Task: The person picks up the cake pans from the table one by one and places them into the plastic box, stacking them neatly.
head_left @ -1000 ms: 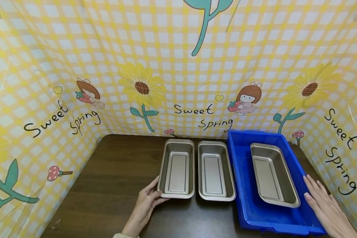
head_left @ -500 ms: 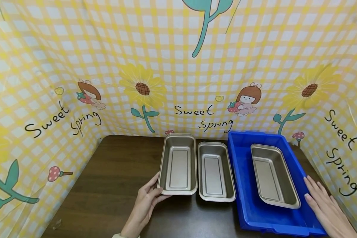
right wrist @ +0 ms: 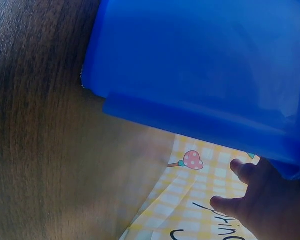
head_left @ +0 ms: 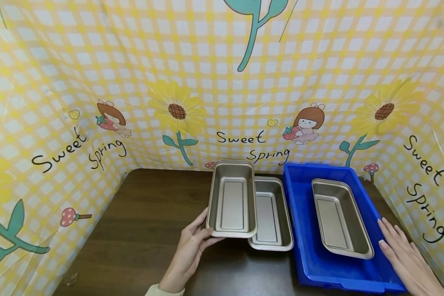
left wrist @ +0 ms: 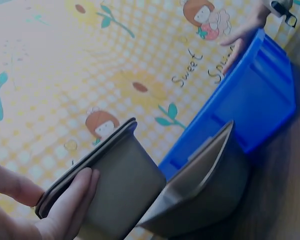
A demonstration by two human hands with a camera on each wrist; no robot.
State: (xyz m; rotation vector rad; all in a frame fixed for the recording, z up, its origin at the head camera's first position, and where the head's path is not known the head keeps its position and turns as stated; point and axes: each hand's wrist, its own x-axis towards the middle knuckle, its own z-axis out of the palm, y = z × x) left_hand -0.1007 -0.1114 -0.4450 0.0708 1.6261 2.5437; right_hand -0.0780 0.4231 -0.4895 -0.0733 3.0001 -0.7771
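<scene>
My left hand [head_left: 190, 248] pinches the near left corner of a metallic loaf pan [head_left: 232, 205], thumb over the rim and fingers beneath. That pan is raised off the table and overlaps the left side of a second loaf pan [head_left: 271, 236] in the head view. In the left wrist view, the held pan [left wrist: 125, 185] hangs beside the second pan [left wrist: 210, 200], which stands on the table. A third loaf pan [head_left: 334, 222] lies slightly slanted inside a blue plastic tray [head_left: 305, 205]. Along the tray's right rim rests my right hand [head_left: 405, 250], fingers straight.
The dark wooden table [head_left: 148, 222] extends to the left of the pans. A yellow checked cloth [head_left: 222, 82] with flowers and lettering surrounds it at the back and sides. A small clear scrap [head_left: 71, 279] lies near the table's left edge.
My left hand has lifted the leftmost loaf pan and carried it to the right, so it now overlaps the middle one. The right hand and the tray have stayed in place.
</scene>
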